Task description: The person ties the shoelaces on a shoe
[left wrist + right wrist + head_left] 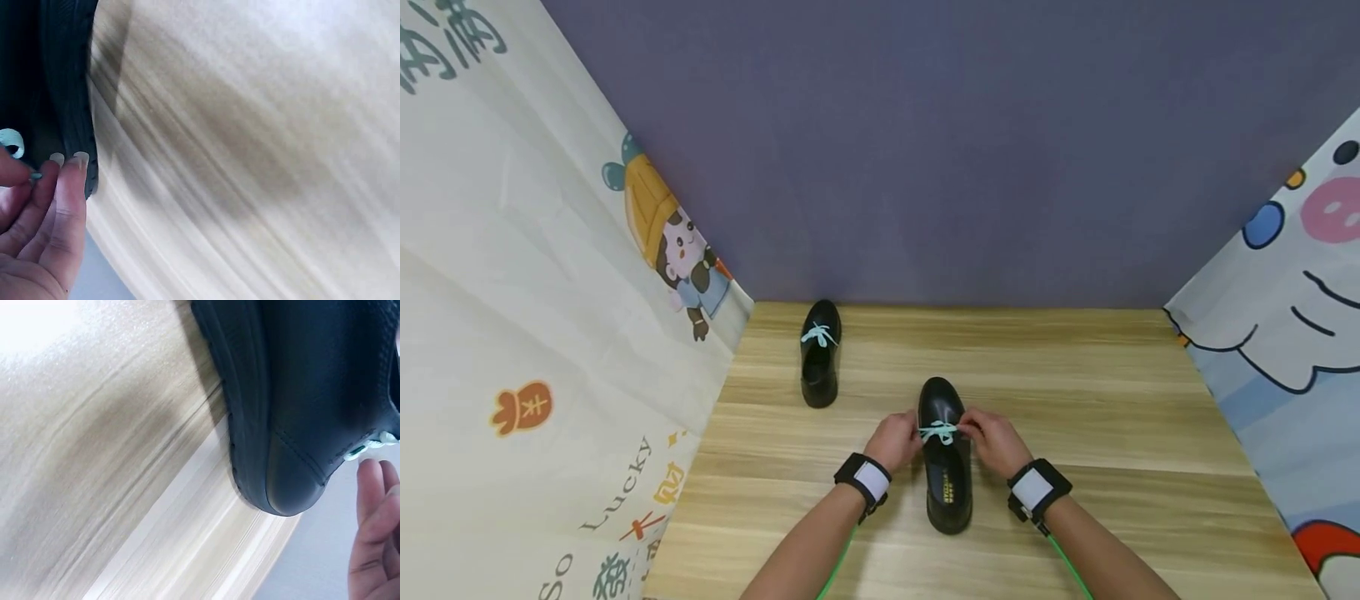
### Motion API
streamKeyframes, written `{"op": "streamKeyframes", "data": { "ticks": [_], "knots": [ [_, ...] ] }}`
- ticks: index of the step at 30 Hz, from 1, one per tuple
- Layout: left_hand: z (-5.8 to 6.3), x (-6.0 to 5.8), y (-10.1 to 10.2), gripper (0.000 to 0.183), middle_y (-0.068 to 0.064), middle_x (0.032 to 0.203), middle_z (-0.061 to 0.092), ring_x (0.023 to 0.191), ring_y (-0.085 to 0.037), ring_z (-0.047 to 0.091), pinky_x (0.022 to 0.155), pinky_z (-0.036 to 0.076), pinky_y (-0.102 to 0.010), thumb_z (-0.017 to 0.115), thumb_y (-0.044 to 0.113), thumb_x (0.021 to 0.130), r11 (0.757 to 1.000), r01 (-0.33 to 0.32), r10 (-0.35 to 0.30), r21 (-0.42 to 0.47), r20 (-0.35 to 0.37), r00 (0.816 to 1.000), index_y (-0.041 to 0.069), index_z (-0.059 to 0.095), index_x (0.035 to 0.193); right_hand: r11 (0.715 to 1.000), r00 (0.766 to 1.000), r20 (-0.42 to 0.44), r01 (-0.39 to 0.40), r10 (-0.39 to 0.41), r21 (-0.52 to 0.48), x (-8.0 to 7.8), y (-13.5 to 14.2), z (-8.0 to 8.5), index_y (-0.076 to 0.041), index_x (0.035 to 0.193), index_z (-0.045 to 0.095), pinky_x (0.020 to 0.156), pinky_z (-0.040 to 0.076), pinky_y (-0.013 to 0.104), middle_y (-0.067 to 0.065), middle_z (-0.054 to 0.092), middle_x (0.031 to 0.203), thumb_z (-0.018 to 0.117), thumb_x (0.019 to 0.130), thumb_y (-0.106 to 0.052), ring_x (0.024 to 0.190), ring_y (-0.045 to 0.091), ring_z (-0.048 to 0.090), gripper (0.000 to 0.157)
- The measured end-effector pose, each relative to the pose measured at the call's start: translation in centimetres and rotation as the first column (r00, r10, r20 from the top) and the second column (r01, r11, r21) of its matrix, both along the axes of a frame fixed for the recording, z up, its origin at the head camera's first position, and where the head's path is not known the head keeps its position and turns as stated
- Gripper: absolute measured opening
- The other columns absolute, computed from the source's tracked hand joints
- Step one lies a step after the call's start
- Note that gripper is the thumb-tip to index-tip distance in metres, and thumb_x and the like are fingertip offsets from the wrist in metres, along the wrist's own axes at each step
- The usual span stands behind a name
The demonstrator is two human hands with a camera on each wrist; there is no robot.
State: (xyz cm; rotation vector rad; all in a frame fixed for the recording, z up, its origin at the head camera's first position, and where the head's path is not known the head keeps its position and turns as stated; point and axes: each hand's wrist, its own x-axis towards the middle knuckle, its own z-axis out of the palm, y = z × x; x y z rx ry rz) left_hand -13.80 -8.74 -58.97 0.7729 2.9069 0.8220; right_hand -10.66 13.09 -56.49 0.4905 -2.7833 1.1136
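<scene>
A black leather shoe (942,404) stands on the wooden floor between my two hands, its toe pointing away from me. Mint-green shoelace (938,433) forms a bow across its top. On the shoe's left side my left hand (895,442) pinches one part of the lace; in the left wrist view a bit of lace (35,175) sticks out between finger and thumb. From the right, my right hand (996,443) pinches the other side of the bow. The right wrist view has the fingers (370,487) just beside the lacing, with the grip partly cut off.
A second black shoe (820,375), its mint laces tied in a bow, stands farther off to the left. Wood-grain flooring (1075,392) lies around both shoes. A purple-grey wall (925,150) rises behind, with printed white curtains (550,275) at the sides.
</scene>
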Motion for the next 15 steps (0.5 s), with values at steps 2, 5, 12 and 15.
{"op": "streamKeyframes", "data": {
  "ticks": [2, 5, 12, 15],
  "knots": [
    [-0.04, 0.12, -0.19, 0.024, 0.008, 0.063, 0.047, 0.055, -0.005, 0.044, 0.05, 0.036, -0.02, 0.071, 0.005, 0.082, 0.999, -0.028, 0.027, 0.015, 0.03, 0.999, 0.014, 0.051, 0.074, 1.0, 1.0, -0.001, -0.008, 0.008, -0.014, -0.02, 0.09, -0.06, -0.011, 0.089, 0.064, 0.064, 0.052, 0.027, -0.002, 0.067, 0.081, 0.069, 0.092, 0.0, 0.071, 0.01, 0.063, 0.012],
    [-0.16, 0.13, -0.35, 0.023, 0.007, 0.064, 0.047, 0.057, -0.006, 0.043, 0.051, 0.037, -0.021, 0.071, 0.006, 0.085, 0.999, -0.04, 0.038, 0.025, 0.062, 0.997, 0.013, 0.052, 0.075, 1.0, 1.0, -0.008, -0.012, 0.012, -0.022, -0.06, 0.28, -0.19, -0.009, 0.09, 0.065, 0.064, 0.052, 0.027, 0.0, 0.068, 0.082, 0.069, 0.092, 0.0, 0.071, 0.013, 0.065, 0.01],
    [-0.35, 0.72, -0.61, 0.007, -0.005, 0.094, 0.064, 0.084, -0.018, 0.063, 0.073, 0.053, -0.03, 0.065, 0.007, 0.093, 0.996, -0.066, 0.065, 0.062, 0.021, 0.998, 0.005, 0.067, 0.1, 1.0, 0.991, -0.129, 0.023, -0.021, 0.017, -0.3, 0.54, -0.5, 0.0, 0.117, 0.065, 0.071, 0.052, 0.036, 0.01, 0.065, 0.104, 0.07, 0.094, -0.007, 0.093, 0.024, 0.061, 0.025],
    [-0.48, 0.89, -0.75, 0.016, -0.01, 0.104, 0.064, 0.094, -0.025, 0.064, 0.081, 0.054, -0.036, 0.063, 0.004, 0.093, 0.989, -0.103, 0.107, 0.102, -0.037, 0.994, 0.002, 0.065, 0.109, 0.999, 0.99, -0.136, 0.049, -0.046, 0.019, -0.11, 0.14, -0.14, 0.001, 0.126, 0.06, 0.08, 0.052, 0.047, 0.017, 0.061, 0.113, 0.071, 0.094, -0.012, 0.103, 0.032, 0.057, 0.036]
  ]
}}
